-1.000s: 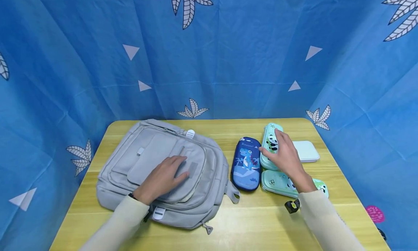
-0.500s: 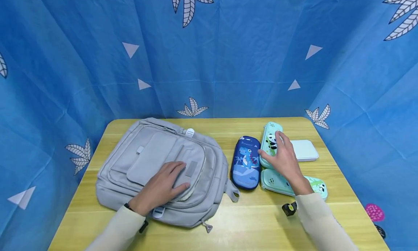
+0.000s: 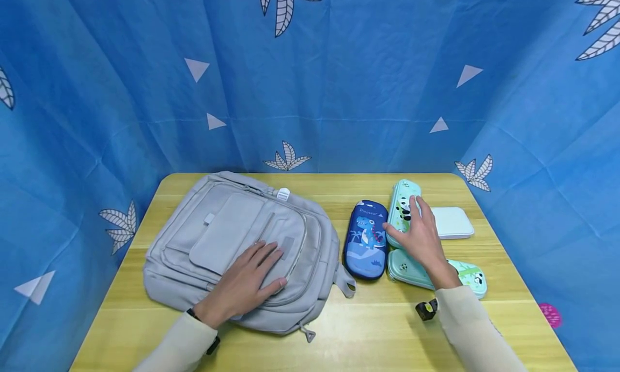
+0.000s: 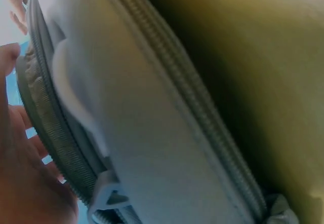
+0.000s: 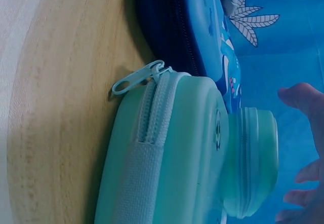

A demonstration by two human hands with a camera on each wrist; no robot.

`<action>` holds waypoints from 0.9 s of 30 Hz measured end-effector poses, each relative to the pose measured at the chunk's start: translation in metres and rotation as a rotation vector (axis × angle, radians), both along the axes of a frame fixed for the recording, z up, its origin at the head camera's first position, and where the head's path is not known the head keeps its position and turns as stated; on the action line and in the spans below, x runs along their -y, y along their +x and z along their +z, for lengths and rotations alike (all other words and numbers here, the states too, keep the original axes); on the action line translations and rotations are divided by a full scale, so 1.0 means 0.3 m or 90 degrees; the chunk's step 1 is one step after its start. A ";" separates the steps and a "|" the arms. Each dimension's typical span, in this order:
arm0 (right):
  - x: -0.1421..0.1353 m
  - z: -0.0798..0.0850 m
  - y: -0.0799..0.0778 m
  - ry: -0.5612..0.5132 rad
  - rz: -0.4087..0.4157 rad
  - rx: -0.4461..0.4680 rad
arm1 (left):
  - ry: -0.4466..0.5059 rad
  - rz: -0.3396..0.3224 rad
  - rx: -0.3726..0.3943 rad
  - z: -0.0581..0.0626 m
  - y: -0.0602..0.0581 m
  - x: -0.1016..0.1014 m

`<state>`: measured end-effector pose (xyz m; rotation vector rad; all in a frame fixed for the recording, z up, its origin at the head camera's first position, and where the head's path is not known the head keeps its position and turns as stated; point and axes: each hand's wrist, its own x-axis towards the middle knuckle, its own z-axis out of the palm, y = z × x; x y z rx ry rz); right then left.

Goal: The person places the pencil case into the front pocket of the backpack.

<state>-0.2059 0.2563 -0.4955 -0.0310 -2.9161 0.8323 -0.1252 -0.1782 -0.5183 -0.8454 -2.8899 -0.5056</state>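
laying the left hand [image 3: 244,283] over the front of the grey backpack [image 3: 218,232], stretching the fingers out relaxed and slightly parted, angling the thumb away from them, and grasping nothing; not being able to tell whether pressing on the fabric or just hovering over it

holding the right hand [image 3: 420,234] above the upright-pointing mint panda case [image 3: 401,216], spreading the thumb well away from the loosely bent fingers, also grasping nothing; in the right wrist view, showing a gap between this hand and the cases

having the backpack lying flat on the left half of the wooden table [image 3: 368,334] with its front up, and dangling a zip pull [image 3: 309,335] at its near edge; in the left wrist view, showing its zipped edges close up

having the navy dinosaur case [image 3: 365,240] lying between the backpack and the mint panda case, just beside the grey strap loop [image 3: 345,281]

having a second mint case [image 3: 407,267] lying crosswise nearer the body, partly hiding under the right wrist, and a white case [image 3: 454,223] lying to the right of the upright-pointing one

wearing pale sleeves [image 3: 477,323] on both arms, and facing a blue cloth [image 3: 319,81] hanging behind the table with white leaves and triangles
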 end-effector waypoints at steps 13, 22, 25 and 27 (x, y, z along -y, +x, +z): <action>-0.001 -0.025 -0.005 -0.019 -0.011 0.015 | -0.019 -0.029 0.022 -0.021 0.011 -0.006; 0.001 -0.043 -0.003 -0.033 -0.014 0.021 | -0.038 -0.031 -0.010 -0.035 0.018 -0.012; 0.004 -0.050 -0.004 -0.037 -0.016 0.023 | -0.040 -0.033 -0.028 -0.042 0.020 -0.016; 0.004 -0.055 -0.005 -0.038 -0.018 0.027 | -0.043 -0.035 -0.036 -0.045 0.022 -0.017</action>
